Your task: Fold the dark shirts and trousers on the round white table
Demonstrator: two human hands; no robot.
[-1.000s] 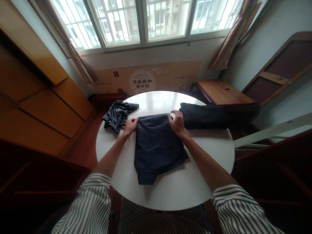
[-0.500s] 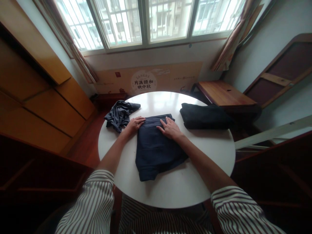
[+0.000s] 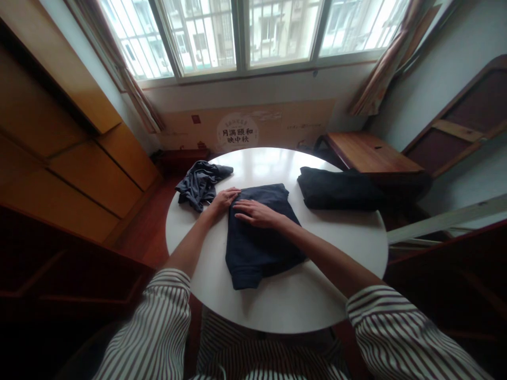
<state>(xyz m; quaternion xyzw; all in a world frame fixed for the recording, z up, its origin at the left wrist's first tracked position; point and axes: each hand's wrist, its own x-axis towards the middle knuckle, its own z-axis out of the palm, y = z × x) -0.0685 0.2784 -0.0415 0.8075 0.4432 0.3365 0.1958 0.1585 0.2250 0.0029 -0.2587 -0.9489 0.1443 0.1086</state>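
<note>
A dark navy folded garment [image 3: 261, 253] lies flat on the white round table [image 3: 293, 311]; its exact kind is hard to tell. My left hand [image 3: 226, 199] rests at its far left corner, fingers stretched out over the edge. Across the upper left of the cloth lies my right hand [image 3: 255, 213], flat with the fingers spread and pointing left. Neither hand grips the fabric. Just left of my left hand sits a crumpled grey-blue garment [image 3: 198, 183]. A folded black garment [image 3: 336, 189] is on the right side of the table.
Beyond the table on the right stands a low wooden table [image 3: 368, 150]. Wooden cabinets [image 3: 99, 182] line the left wall. A printed cardboard panel [image 3: 273, 126] leans below the window [image 3: 273, 31]. Dark red furniture [image 3: 59, 279] flanks me on both sides.
My right hand has slid left across the navy garment, from its far right part toward my left hand. My left hand stays at the far left corner. The view has shifted slightly.
</note>
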